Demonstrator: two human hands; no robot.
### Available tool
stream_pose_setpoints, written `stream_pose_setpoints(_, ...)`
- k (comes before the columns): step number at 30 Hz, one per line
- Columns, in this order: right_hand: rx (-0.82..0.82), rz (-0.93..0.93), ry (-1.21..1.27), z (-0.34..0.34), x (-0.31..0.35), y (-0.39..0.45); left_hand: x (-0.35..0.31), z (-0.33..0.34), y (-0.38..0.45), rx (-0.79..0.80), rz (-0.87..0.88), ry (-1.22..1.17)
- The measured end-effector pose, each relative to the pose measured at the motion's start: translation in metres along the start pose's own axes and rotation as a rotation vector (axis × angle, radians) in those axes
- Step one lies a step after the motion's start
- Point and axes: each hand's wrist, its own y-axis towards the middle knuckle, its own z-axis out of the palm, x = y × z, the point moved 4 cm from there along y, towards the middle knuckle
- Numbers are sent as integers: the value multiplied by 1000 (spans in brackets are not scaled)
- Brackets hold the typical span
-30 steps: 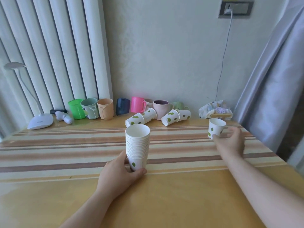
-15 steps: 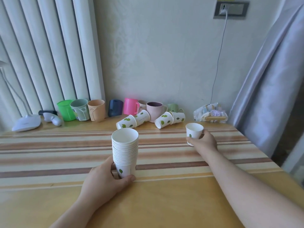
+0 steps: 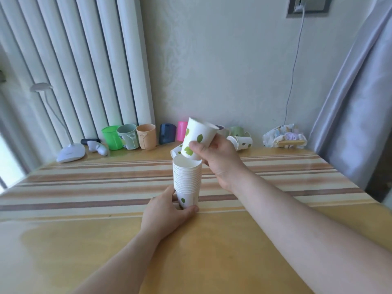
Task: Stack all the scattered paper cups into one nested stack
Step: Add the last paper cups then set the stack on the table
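Observation:
A nested stack of white paper cups (image 3: 187, 183) with green leaf prints stands upright on the table. My left hand (image 3: 164, 214) grips its base. My right hand (image 3: 220, 158) holds a single paper cup (image 3: 198, 137), tilted, with its bottom just entering the mouth of the stack. More paper cups lie on their sides behind: one (image 3: 242, 142) to the right of my right hand and one (image 3: 176, 152) partly hidden behind the held cup.
Along the back wall stands a row of plastic mugs: green (image 3: 111, 137), grey (image 3: 127, 135), orange (image 3: 146, 135), dark blue (image 3: 167, 133), pink (image 3: 182, 130). A white desk lamp (image 3: 71, 152) sits back left, a snack bag (image 3: 284, 137) back right. A curtain (image 3: 356, 102) hangs at the right.
My right hand has lifted the single cup from the table's right side and carried it left to the top of the stack. My left hand has stayed on the stack.

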Motion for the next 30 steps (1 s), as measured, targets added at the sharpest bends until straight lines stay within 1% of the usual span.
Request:
stream_pose_setpoints(6, -10, -9, -307, 16, -14, -10, 0, -1, -1, -4, 9, -23)
stream_pose_setpoints(11, 50, 37, -249, 11, -26, -18, 0, 0, 1, -8, 10, -46)
stream_pose_setpoints(14, 120, 35, -291, -3, -38, -17, 0, 1, 1, -11, 13, -52)
stream_pose_setpoints(16, 193, 75, -333, -21, -50, -13, 1, 1, 2, -10, 14, -53)
stream_pose_setpoints(18, 206, 155, -373, -43, -65, -2, 1, 1, 1, -11, 16, -54)
stream_pose_setpoints(19, 152, 194, -391, -55, -75, 9, 0, 0, 1, -11, 19, -49)
stream_pose_setpoints(23, -173, 271, -547, -104, -102, 63, -3, 1, 3, 1, 25, -41)
stream_pose_setpoints(26, -303, 311, -596, -128, -121, 106, -1, 2, 5, 5, 25, -45)
stream_pose_setpoints(30, -453, 308, -491, -149, -135, 156, 5, 6, 11, 10, 8, -61)
